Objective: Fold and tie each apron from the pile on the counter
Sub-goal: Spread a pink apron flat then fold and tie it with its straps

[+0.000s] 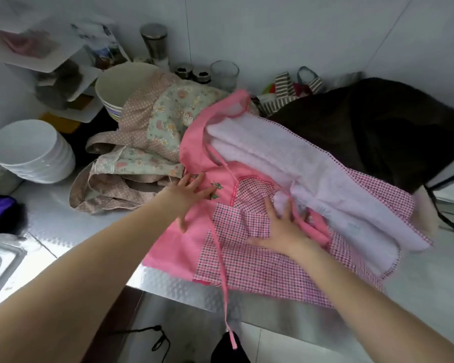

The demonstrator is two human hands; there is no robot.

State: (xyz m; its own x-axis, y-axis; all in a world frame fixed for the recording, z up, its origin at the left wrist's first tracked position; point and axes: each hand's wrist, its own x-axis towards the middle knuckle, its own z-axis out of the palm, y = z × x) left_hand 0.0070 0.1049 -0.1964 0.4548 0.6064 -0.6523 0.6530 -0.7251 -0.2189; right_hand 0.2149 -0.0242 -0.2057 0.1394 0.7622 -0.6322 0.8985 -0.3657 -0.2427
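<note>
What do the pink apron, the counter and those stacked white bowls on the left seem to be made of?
The pink apron looks like thin woven cloth, matte, with a checked panel and soft creases; probably cotton or a blend. The counter looks like metal, likely stainless steel: grey, shiny, with a dimpled pattern near its edge. The white bowls look like glazed ceramic or melamine: smooth and glossy; which one cannot be told.

You have bare embossed steel counter (50, 221) at eight o'clock; stacked white bowls (32, 153) and the crumpled floral apron (142, 142) block ten o'clock.
</note>
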